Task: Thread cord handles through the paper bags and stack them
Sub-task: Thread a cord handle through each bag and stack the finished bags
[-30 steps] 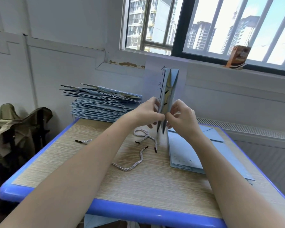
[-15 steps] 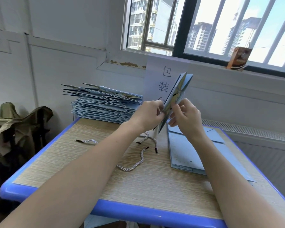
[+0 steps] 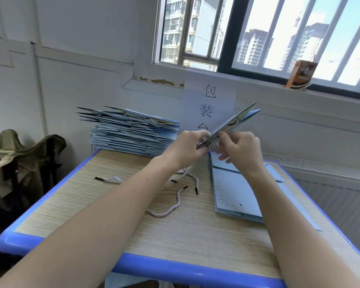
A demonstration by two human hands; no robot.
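A folded light-blue paper bag (image 3: 240, 118) is held above the table, tilted up to the right, with a white cord along its upper edge. My left hand (image 3: 187, 147) grips its lower end. My right hand (image 3: 240, 149) pinches the bag just right of that, fingers curled under it. Loose white cords with black tips (image 3: 175, 201) lie on the table below my hands; another short cord (image 3: 110, 179) lies further left. A tall stack of corded blue bags (image 3: 131, 134) stands at the back left. Flat blue bags (image 3: 235, 194) lie on the right.
The wood-grain table has a blue rim (image 3: 175, 269). A paper sign (image 3: 209, 102) with characters hangs on the wall behind the bag. An orange carton (image 3: 300, 74) sits on the window sill. Olive fabric (image 3: 19, 163) is heaped on a chair at left.
The held bag has swung from upright to a strong tilt toward the right, uncovering the wall sign. Both hands stayed on its lower end.
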